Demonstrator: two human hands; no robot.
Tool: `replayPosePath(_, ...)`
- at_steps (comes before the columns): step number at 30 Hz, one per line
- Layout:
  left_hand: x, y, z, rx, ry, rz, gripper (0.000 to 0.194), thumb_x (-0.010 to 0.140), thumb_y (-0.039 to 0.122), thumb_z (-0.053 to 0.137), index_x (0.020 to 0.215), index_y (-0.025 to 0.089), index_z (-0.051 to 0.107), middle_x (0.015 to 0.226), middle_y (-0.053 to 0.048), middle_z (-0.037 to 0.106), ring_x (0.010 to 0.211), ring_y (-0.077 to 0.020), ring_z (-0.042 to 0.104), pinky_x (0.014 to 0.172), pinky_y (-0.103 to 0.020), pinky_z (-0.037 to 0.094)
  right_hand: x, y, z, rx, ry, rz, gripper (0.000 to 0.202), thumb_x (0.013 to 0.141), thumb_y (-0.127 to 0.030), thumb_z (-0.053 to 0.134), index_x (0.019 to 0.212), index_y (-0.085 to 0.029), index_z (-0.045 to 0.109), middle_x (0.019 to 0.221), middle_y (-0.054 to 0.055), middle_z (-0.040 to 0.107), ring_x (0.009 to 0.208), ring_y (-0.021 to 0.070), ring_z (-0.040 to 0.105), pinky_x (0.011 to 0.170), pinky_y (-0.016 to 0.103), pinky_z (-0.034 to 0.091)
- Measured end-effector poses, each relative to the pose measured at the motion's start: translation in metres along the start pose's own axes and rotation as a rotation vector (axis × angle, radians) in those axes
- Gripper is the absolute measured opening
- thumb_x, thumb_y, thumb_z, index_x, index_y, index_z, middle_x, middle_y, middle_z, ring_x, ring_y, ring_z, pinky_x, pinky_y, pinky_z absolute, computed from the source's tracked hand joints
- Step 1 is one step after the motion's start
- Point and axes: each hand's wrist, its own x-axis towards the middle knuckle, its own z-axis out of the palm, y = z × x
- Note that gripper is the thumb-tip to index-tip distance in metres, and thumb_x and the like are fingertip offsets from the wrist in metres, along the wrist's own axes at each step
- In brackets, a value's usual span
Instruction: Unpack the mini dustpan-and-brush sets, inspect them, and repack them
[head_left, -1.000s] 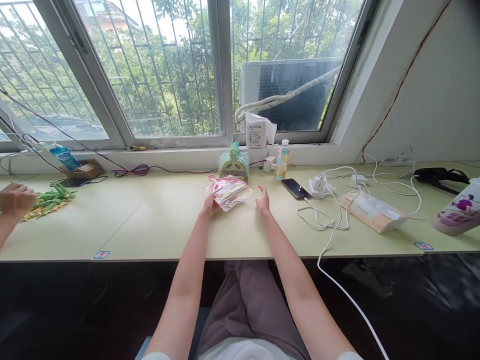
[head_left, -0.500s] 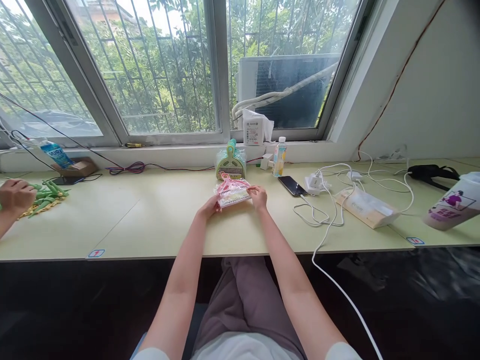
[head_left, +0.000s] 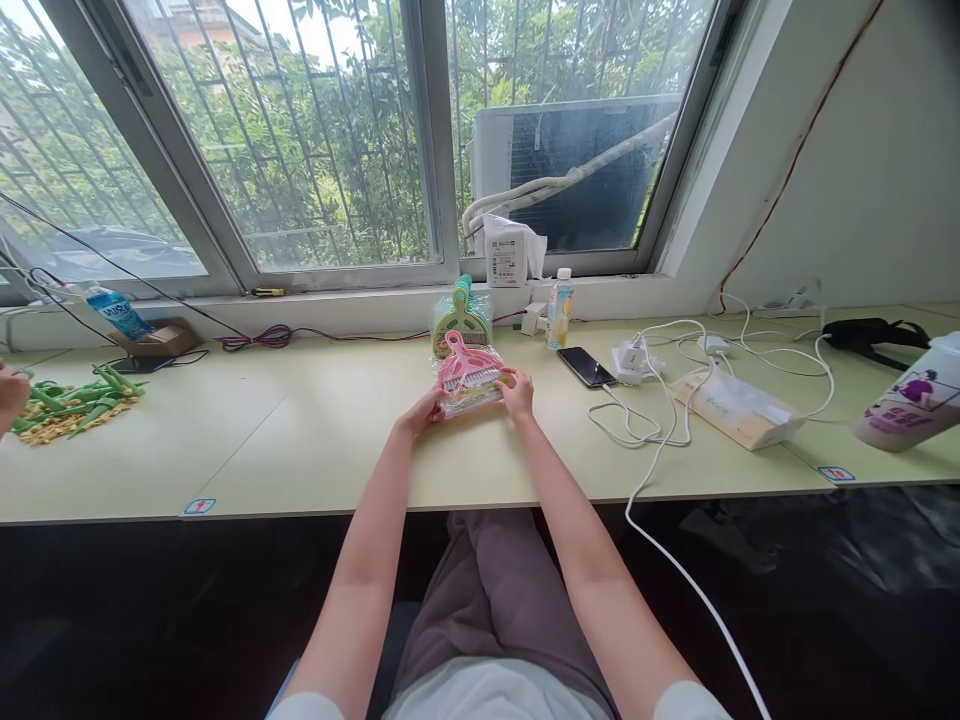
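Observation:
Between my two hands is a pink mini brush and dustpan set [head_left: 466, 368] in clear plastic wrap, its handle pointing away and its white bristles facing me. My left hand [head_left: 424, 410] grips the set's lower left corner. On the right edge, my right hand [head_left: 515, 390] pinches the wrap between thumb and fingers. Just behind it, against the wall under the window, stands a similar green brush and dustpan set [head_left: 462, 322], also wrapped in plastic.
Right of my hands lie a phone [head_left: 585, 367], a juice bottle [head_left: 559, 310], tangled white cables, a tissue pack [head_left: 739, 408] and a tilted cup [head_left: 911, 400]. At far left, another person's hand [head_left: 10, 396] is near green pods [head_left: 82, 400]. A tissue box [head_left: 506, 255] sits on the sill.
The pink set has tipped up, so its handle and bristles show more. The other person's hand at left has drawn back toward the frame edge, uncovering more pods.

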Motion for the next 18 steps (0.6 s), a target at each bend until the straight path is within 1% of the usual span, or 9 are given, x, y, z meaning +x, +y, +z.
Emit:
replayPosePath(2, -0.001, 0.001, -0.001, 0.003, -0.038, 0.0, 0.042, 0.078, 0.04, 0.059, 0.113, 0.018, 0.053, 0.069, -0.002, 0.063, 0.046, -0.0091, 0.052, 0.036, -0.017, 0.027, 0.003, 0.002, -0.002, 0.054, -0.003, 0.082, 0.042, 0.065, -0.013, 0.071, 0.106, -0.019, 0.062, 0.113, 0.01, 0.063, 0.104, 0.0211, 0.063, 0.091, 0.035, 0.051)
replayPosePath(4, -0.003, 0.003, -0.001, 0.013, -0.134, -0.003, 0.05, 0.081, 0.053, 0.055, 0.115, 0.016, 0.055, 0.078, -0.007, 0.068, 0.053, -0.0126, 0.059, 0.042, -0.02, 0.037, 0.006, 0.003, -0.004, 0.153, -0.004, 0.156, 0.044, 0.063, -0.013, 0.072, 0.106, -0.017, 0.062, 0.107, 0.01, 0.068, 0.102, 0.022, 0.064, 0.087, 0.034, 0.053)
replayPosePath(6, -0.007, 0.004, -0.001, 0.026, -0.256, -0.009, 0.062, 0.081, 0.065, 0.047, 0.114, 0.014, 0.058, 0.084, -0.011, 0.069, 0.061, -0.0157, 0.063, 0.051, -0.024, 0.046, 0.009, 0.005, -0.005, 0.251, 0.023, 0.179, 0.043, 0.062, -0.015, 0.072, 0.103, -0.015, 0.063, 0.105, 0.011, 0.069, 0.1, 0.0225, 0.066, 0.084, 0.034, 0.055)
replayPosePath(8, -0.009, 0.005, 0.0, 0.06, -0.314, 0.012, 0.066, 0.079, 0.067, 0.05, 0.117, 0.014, 0.057, 0.09, -0.013, 0.069, 0.071, -0.0186, 0.066, 0.059, -0.027, 0.051, 0.011, 0.005, -0.006, 0.296, 0.065, 0.171, 0.043, 0.061, -0.015, 0.072, 0.103, -0.014, 0.063, 0.106, 0.012, 0.069, 0.099, 0.0228, 0.066, 0.083, 0.034, 0.055)
replayPosePath(9, -0.01, 0.004, 0.001, 0.09, -0.295, 0.037, 0.065, 0.077, 0.064, 0.057, 0.12, 0.015, 0.056, 0.093, -0.013, 0.069, 0.075, -0.0196, 0.067, 0.061, -0.027, 0.052, 0.011, 0.005, -0.006, 0.299, 0.083, 0.165, 0.043, 0.061, -0.015, 0.072, 0.104, -0.014, 0.062, 0.106, 0.012, 0.069, 0.099, 0.0229, 0.066, 0.083, 0.034, 0.055)
replayPosePath(10, -0.009, 0.004, 0.002, 0.126, -0.245, 0.066, 0.065, 0.074, 0.059, 0.064, 0.122, 0.016, 0.055, 0.095, -0.013, 0.069, 0.077, -0.02, 0.067, 0.061, -0.027, 0.052, 0.011, 0.004, -0.006, 0.297, 0.096, 0.158, 0.044, 0.061, -0.015, 0.071, 0.104, -0.014, 0.062, 0.106, 0.012, 0.068, 0.099, 0.0228, 0.066, 0.083, 0.034, 0.055)
replayPosePath(12, -0.005, 0.001, 0.003, 0.181, -0.091, 0.105, 0.065, 0.069, 0.051, 0.072, 0.122, 0.017, 0.054, 0.097, -0.012, 0.069, 0.074, -0.0196, 0.066, 0.057, -0.026, 0.05, 0.009, 0.002, -0.005, 0.287, 0.105, 0.138, 0.043, 0.061, -0.015, 0.07, 0.103, -0.015, 0.062, 0.108, 0.011, 0.067, 0.1, 0.0225, 0.065, 0.081, 0.033, 0.055)
replayPosePath(15, 0.005, -0.004, 0.0, 0.151, 0.127, 0.122, 0.059, 0.065, 0.047, 0.074, 0.113, 0.015, 0.06, 0.097, -0.012, 0.069, 0.071, -0.0203, 0.065, 0.058, -0.029, 0.05, 0.005, -0.001, -0.002, 0.268, 0.081, 0.126, 0.042, 0.061, -0.016, 0.069, 0.102, -0.017, 0.061, 0.11, 0.01, 0.064, 0.1, 0.0219, 0.063, 0.078, 0.032, 0.056)
replayPosePath(18, 0.014, -0.006, -0.006, 0.081, 0.313, 0.193, 0.046, 0.058, 0.036, 0.076, 0.096, 0.014, 0.065, 0.095, -0.01, 0.07, 0.082, -0.0234, 0.065, 0.068, -0.032, 0.051, 0.002, -0.001, 0.002, 0.287, -0.026, 0.174, 0.05, 0.062, -0.017, 0.069, 0.11, -0.019, 0.057, 0.112, 0.01, 0.063, 0.094, 0.0202, 0.064, 0.077, 0.033, 0.056)
